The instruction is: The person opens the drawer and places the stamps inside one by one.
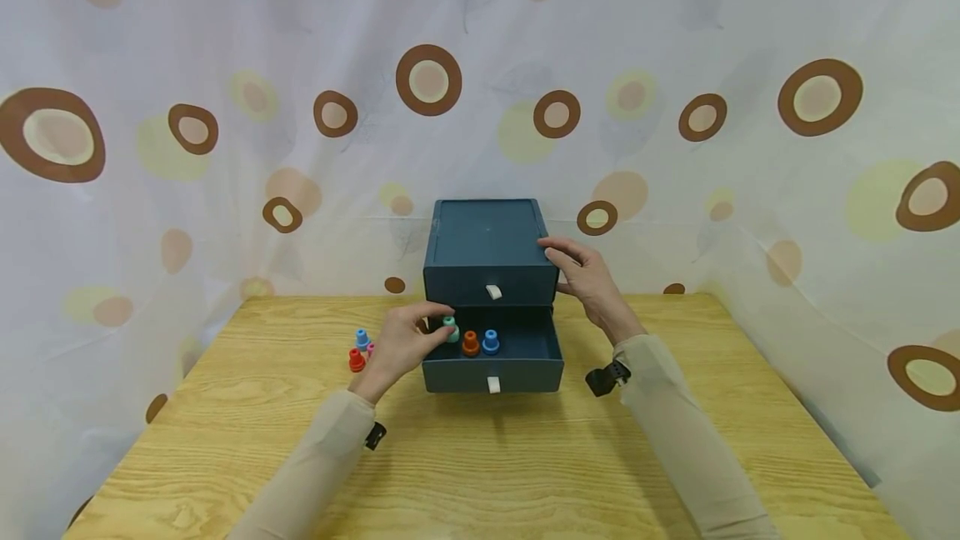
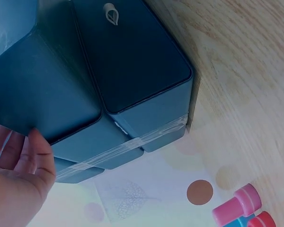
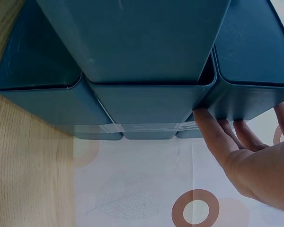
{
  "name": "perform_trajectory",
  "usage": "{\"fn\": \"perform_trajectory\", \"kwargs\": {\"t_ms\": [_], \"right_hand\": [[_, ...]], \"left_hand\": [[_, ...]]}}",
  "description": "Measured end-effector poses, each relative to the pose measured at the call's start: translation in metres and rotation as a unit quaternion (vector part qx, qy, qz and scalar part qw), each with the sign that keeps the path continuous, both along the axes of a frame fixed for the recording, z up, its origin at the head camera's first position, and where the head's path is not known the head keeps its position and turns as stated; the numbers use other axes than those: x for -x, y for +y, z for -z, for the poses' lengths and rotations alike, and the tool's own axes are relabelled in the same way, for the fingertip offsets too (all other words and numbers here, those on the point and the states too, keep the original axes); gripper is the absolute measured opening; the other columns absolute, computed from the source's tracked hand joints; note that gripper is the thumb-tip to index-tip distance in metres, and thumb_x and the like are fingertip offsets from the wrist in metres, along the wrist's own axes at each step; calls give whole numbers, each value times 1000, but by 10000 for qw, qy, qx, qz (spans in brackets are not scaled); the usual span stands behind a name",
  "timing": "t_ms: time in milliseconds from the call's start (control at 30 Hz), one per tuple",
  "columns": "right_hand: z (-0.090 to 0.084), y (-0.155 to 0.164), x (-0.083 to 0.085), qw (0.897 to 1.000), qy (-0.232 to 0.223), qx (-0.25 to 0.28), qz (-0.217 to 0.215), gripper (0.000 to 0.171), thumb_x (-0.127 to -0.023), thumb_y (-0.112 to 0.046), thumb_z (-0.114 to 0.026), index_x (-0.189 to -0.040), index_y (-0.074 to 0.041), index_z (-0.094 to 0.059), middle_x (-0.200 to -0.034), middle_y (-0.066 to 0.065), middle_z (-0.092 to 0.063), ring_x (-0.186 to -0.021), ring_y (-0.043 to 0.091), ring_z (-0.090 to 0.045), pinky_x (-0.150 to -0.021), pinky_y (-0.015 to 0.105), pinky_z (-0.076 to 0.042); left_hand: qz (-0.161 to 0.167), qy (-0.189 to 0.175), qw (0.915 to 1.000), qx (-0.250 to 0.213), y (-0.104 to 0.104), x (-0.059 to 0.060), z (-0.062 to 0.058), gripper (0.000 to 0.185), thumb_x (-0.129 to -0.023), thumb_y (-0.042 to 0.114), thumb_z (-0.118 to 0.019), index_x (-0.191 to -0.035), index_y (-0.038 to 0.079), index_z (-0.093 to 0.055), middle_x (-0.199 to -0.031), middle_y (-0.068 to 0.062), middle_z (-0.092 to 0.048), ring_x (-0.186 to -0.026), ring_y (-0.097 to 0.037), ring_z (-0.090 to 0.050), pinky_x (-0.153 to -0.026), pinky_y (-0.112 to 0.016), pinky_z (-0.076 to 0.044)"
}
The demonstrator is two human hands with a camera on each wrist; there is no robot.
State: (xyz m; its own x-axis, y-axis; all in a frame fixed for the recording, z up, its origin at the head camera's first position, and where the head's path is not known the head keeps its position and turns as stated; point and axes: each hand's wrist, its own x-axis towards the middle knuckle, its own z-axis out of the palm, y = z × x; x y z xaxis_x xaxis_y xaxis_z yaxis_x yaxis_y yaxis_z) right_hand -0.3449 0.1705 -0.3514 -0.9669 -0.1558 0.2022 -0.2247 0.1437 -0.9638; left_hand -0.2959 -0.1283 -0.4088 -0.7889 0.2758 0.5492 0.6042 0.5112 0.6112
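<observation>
A dark blue drawer cabinet (image 1: pixel 487 232) stands against the patterned backdrop, its middle drawer (image 1: pixel 491 376) pulled out. My left hand (image 1: pixel 401 344) reaches over that drawer's left wall and pinches a mint green stepped peg (image 1: pixel 452 330) between thumb and fingers. Beside it in the drawer stand an orange peg (image 1: pixel 470 344) and a blue peg (image 1: pixel 491 342). In the left wrist view the drawer wall hides the left fingertips and the mint peg. My right hand (image 1: pixel 592 277) rests against the cabinet's upper right side, fingers extended and holding nothing; the right wrist view shows its fingers (image 3: pixel 215 135) along the side.
Left of the cabinet, a light blue peg (image 1: pixel 362 339), a red peg (image 1: pixel 357 360) and a pink peg (image 2: pixel 239 205) stand close together on the wooden table (image 1: pixel 480 465). Clear tape (image 2: pixel 146 137) runs across the cabinet's side. The closed top drawer has a white pull tab (image 1: pixel 493 292).
</observation>
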Motion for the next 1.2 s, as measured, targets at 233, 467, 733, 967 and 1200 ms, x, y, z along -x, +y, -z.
{"fn": "perform_trajectory", "kwargs": {"t_ms": [233,467,733,967,1200], "right_hand": [[0,0,-1,10000,-20,37,-20,42,-104,-30,-50,-140,-9,-53,-154,10,-38,-146,30,-30,-108,62,-37],[0,-1,-2,10000,-22,39,-70,42,-104,-30,-49,-141,-9,-52,-155,10,-37,-146,30,-28,-109,62,-36],[0,0,-2,10000,-12,-2,-68,42,-104,-31,-48,-141,-10,-53,-155,9,-36,-147,30,-27,-109,62,-35],[-2,1,-4,9999,-19,2,-102,42,-105,-30,-48,-142,-11,-51,-157,8,-34,-148,30,-26,-109,62,-35],[-1,-1,-1,10000,-35,-24,-68,43,-104,-31,-49,-141,-11,-53,-156,8,-35,-147,30,-27,-109,62,-36]], "left_hand": [[-14,-54,10000,-62,1,1,1,23,-88,13,-75,-109,5,-74,-105,-11,-75,-84,-17,-65,-70,-25,-53],[-120,-220,9993,-261,0,-1,1,18,-91,13,-71,-107,5,-75,-104,-6,-75,-84,-16,-64,-73,-24,-54],[-191,90,9962,-849,-1,-8,0,14,-92,15,-70,-100,6,-77,-96,-3,-75,-84,-14,-66,-72,-25,-55],[79,1389,9867,-839,5,-18,0,9,-89,5,-71,-96,5,-77,-86,-5,-74,-70,-12,-62,-59,-25,-52],[247,2111,9759,-491,10,-34,4,17,-83,-3,-74,-98,5,-75,-87,-5,-74,-67,-9,-59,-57,-19,-51]]}}
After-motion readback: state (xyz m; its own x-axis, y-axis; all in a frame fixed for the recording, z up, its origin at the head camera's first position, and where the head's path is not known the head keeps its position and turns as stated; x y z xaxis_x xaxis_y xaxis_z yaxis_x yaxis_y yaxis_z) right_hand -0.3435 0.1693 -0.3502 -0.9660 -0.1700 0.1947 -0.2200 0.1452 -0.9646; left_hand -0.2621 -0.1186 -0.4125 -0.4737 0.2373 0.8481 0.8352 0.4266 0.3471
